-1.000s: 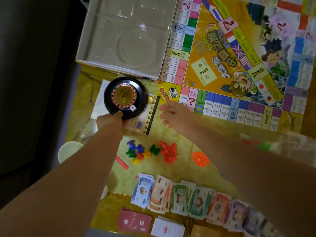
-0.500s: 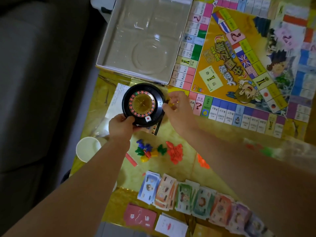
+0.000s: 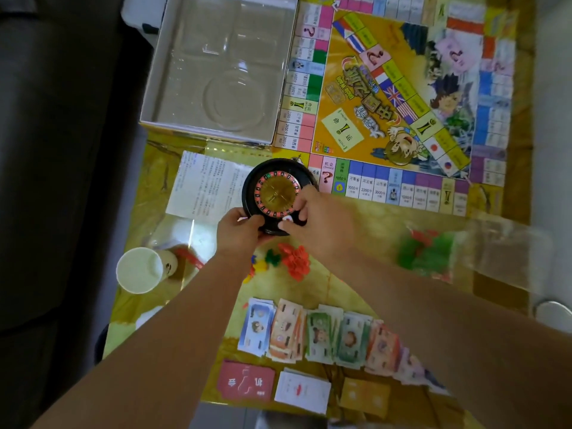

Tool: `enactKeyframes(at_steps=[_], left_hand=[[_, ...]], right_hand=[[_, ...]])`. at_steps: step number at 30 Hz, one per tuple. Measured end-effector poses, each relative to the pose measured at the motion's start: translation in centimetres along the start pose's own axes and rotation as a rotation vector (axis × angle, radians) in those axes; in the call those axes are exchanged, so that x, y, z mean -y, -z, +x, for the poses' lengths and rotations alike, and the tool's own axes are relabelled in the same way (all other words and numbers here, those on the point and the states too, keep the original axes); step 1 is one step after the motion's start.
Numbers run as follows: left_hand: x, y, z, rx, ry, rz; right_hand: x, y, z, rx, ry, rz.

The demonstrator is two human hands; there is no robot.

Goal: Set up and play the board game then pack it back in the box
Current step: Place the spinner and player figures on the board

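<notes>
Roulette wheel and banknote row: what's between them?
Head view: a red pile of plastic pieces and a few mixed-colour ones, partly under the left forearm.

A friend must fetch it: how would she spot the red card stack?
Find the row of paper money near the table's front edge. Below it lie three card stacks; the red card stack is leftmost, the only red one.

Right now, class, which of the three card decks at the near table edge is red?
The leftmost deck, printed with white characters; the middle deck is white, the right deck yellow.
</notes>
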State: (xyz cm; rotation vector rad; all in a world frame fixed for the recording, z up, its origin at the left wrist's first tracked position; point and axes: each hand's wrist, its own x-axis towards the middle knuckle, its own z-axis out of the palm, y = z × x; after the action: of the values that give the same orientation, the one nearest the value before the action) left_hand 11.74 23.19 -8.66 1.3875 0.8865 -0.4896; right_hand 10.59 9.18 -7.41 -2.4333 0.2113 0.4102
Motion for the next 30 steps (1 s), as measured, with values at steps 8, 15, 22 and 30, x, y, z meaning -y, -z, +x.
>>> enactKeyframes(at_steps=[8,15,22,30], left_hand=[[0.3,-0.9,0.1,0.017,0.006,0.005],[-0.1,-1.0,0.2,0.043,0.001,0.069],[0.1,-1.6,0.4,0.098,-0.005,0.167],[0.4,-3.1,0.7,0.106,0.017,0.207]], right_hand=[[-1.7,1.3,0.0,-0.024,-0.173,0.402],[-2.9,2.9,1.5,-0.132,-0.467,0.789],[-2.1,1.6,1.9,0.135,-0.051,0.062],[-4.5,3.1,2.3,-0.169,-0.208,0.355]])
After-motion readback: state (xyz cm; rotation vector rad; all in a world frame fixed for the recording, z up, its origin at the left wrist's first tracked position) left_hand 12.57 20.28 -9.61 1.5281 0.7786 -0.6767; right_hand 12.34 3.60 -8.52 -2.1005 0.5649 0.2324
